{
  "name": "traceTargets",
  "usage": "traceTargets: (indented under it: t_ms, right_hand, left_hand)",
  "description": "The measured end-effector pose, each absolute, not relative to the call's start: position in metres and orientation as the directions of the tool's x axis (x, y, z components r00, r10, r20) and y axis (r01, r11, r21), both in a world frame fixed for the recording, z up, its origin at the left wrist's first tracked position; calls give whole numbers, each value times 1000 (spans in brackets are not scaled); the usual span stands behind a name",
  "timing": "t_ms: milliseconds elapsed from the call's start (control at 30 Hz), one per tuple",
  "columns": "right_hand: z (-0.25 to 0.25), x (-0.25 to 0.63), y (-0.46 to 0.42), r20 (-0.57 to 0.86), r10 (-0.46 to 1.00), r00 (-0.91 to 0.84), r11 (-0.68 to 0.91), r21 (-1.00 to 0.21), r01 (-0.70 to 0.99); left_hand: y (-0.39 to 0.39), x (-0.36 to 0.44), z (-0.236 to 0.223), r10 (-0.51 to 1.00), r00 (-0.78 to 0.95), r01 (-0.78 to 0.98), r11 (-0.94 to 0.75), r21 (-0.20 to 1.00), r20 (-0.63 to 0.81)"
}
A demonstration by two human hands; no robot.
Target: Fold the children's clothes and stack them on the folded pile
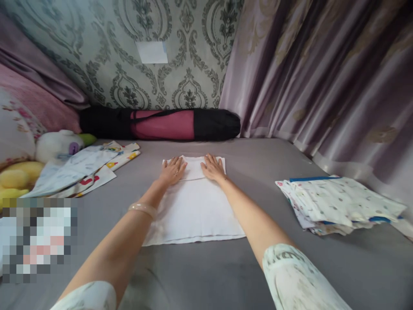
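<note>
A white cloth (200, 211) lies flat in front of me, its far end folded over toward me in a band. My left hand (173, 169) presses flat on the left part of that folded band, fingers spread. On the band's right part rests my right hand (213, 167), also flat with fingers apart. Both palms touch the fabric without gripping it. Whether the cloth is a garment or a plain piece cannot be made out.
A grey sheet (180, 275) covers the surface. To the right sits a stack of folded printed cloths (342, 200). Loose printed cloths (87, 165) and plush toys (54, 144) lie at left. A black and pink roll-shaped bag (161, 125) runs along the wall.
</note>
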State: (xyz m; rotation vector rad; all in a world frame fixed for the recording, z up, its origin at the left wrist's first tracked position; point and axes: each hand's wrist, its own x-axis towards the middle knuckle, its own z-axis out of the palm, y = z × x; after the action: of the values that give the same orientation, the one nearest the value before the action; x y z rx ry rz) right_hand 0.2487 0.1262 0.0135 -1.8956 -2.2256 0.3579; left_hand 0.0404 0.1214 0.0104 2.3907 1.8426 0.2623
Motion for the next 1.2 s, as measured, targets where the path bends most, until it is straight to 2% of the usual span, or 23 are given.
traceTargets:
  t_ms: [100, 200, 300, 467, 633, 700, 767, 867, 1133, 1200]
  right_hand:
    - [18, 259, 127, -6, 987, -163, 151, -332, 931]
    - [15, 270, 124, 66, 989, -130, 143, -252, 957]
    - [4, 277, 121, 57, 993, -102, 112, -206, 972]
    - [-1, 279, 124, 36, 994, -101, 107, -217, 970]
    - [14, 281, 122, -38, 993, -111, 98, -257, 962]
    - [17, 279, 112, 39, 986, -162, 166, -227, 960]
    - [16, 273, 97, 121, 951, -284, 302, -177, 937]
    - [11, 263, 77, 107, 905, -411, 424, -175, 889]
    - [9, 259, 73, 56, 924, -379, 382, -220, 898]
    - [11, 260, 74, 45, 922, -384, 383, -237, 893]
  left_hand:
    - [120, 32, 13, 976, 202, 965, -213, 153, 86]
    - [118, 21, 9, 974, 219, 966, -224, 128, 50]
    - [118, 14, -1, 976, 218, 964, -216, 153, 2]
    - [120, 14, -5, 978, 209, 969, -206, 138, -11]
    - [111, 24, 10, 979, 200, 979, -201, 36, 38]
    - [102, 30, 16, 967, 244, 969, -245, 11, 73]
    - [93, 36, 17, 948, 314, 949, -316, 15, 56]
    - [81, 39, 10, 926, 376, 925, -377, 40, 23]
    - [82, 36, -4, 917, 393, 916, -397, 58, 71]
    - [80, 38, -1, 916, 381, 919, -390, 62, 123]
